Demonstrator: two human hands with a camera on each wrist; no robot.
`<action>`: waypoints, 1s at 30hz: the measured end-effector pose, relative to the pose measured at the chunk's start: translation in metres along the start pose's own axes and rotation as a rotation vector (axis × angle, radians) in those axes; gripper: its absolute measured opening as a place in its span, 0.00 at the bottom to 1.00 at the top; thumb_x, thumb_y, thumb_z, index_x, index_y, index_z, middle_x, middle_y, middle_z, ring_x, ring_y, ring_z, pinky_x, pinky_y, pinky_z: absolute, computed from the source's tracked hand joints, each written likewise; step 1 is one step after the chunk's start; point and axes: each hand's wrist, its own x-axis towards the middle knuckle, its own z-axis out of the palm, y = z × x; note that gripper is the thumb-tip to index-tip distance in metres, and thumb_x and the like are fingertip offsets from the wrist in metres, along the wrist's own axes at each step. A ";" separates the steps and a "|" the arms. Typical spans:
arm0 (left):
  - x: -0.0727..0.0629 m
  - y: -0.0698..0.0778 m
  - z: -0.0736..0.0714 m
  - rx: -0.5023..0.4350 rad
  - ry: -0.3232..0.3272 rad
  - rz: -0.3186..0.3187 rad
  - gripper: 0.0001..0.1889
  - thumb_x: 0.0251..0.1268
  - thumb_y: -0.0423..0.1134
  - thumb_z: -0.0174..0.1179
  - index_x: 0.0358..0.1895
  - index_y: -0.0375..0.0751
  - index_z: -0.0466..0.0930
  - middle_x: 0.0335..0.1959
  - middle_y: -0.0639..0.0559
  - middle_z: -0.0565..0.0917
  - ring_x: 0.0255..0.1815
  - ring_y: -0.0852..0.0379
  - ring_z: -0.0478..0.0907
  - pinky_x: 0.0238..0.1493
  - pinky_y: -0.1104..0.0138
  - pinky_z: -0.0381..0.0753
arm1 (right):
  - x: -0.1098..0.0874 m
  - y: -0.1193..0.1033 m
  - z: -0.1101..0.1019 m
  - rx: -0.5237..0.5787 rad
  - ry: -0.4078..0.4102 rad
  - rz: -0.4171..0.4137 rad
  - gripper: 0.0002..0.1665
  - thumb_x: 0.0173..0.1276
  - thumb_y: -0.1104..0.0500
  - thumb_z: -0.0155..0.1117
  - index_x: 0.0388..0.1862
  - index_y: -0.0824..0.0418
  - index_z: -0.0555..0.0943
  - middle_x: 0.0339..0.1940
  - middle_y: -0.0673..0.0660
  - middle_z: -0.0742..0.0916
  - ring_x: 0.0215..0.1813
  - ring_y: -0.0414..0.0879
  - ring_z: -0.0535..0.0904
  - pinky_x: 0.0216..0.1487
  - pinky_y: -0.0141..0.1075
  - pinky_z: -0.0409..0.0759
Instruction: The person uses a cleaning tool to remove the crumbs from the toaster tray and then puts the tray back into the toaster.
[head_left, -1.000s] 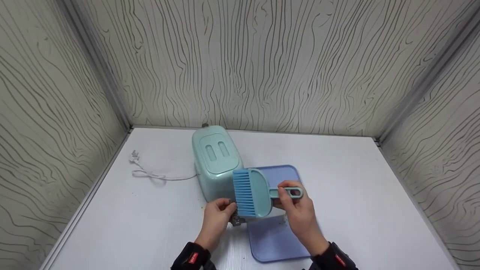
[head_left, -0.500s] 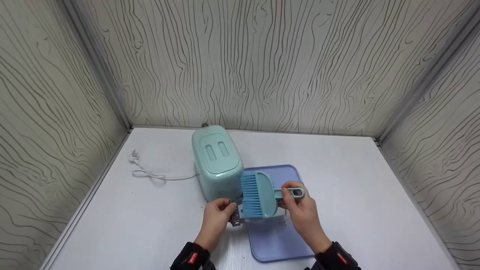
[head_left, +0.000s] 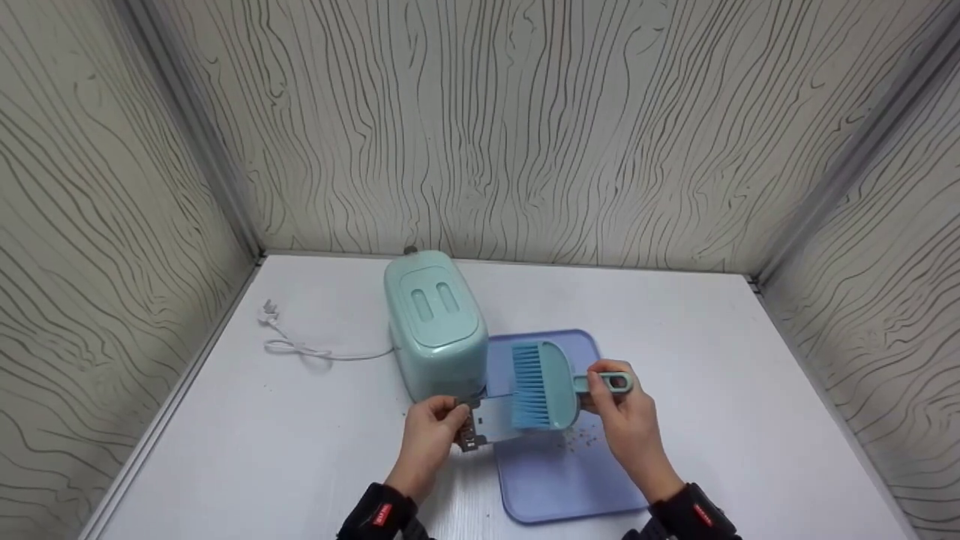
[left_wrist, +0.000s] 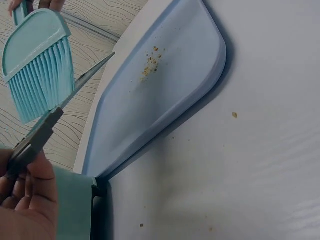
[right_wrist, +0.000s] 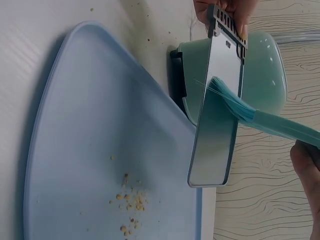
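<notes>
My left hand (head_left: 431, 439) pinches the dark slotted end of a flat metal crumb tray (right_wrist: 220, 145), held tilted above a blue tray (head_left: 566, 487). In my right hand (head_left: 626, 416) is the handle of a turquoise brush (head_left: 559, 386), gripped between thumb and fingers. The brush's blue bristles (right_wrist: 232, 102) touch the metal surface of the crumb tray in the right wrist view. Below, yellow-brown crumbs (right_wrist: 131, 202) lie in a small heap on the blue tray. The left wrist view shows the crumb tray (left_wrist: 92, 72) nearly edge-on, the brush just behind it.
A mint-green toaster (head_left: 435, 322) with its slotted lid on stands behind my left hand. Its white cord (head_left: 330, 356) runs left to a plug (head_left: 268, 311). A few stray crumbs (left_wrist: 234, 115) dot the white table (head_left: 262, 465). Patterned panels (head_left: 480, 127) enclose the table's back and sides.
My right hand has swept the brush rightward along the crumb tray, uncovering its left part. More crumbs show on the blue tray. The left hand has stayed nearly in place.
</notes>
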 end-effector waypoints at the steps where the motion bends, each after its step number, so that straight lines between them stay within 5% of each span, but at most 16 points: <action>1: 0.000 0.000 0.000 0.002 0.000 -0.005 0.06 0.72 0.31 0.60 0.42 0.29 0.82 0.32 0.49 0.81 0.32 0.57 0.77 0.33 0.65 0.80 | 0.000 0.001 -0.002 -0.010 0.005 0.005 0.09 0.81 0.63 0.54 0.53 0.68 0.75 0.39 0.61 0.87 0.38 0.42 0.89 0.38 0.34 0.87; 10: 0.001 -0.002 -0.002 0.018 -0.004 0.002 0.06 0.72 0.30 0.59 0.41 0.29 0.82 0.31 0.50 0.80 0.31 0.58 0.76 0.32 0.65 0.79 | 0.002 0.009 -0.020 -0.046 0.033 0.099 0.12 0.81 0.59 0.55 0.55 0.66 0.75 0.41 0.62 0.88 0.39 0.40 0.89 0.39 0.32 0.87; 30: 0.001 -0.003 -0.002 0.033 0.005 0.018 0.05 0.70 0.29 0.60 0.39 0.28 0.82 0.29 0.50 0.80 0.30 0.57 0.76 0.31 0.67 0.78 | -0.001 0.023 -0.040 -0.114 0.086 0.120 0.13 0.81 0.59 0.55 0.55 0.67 0.76 0.43 0.64 0.88 0.40 0.37 0.88 0.40 0.28 0.86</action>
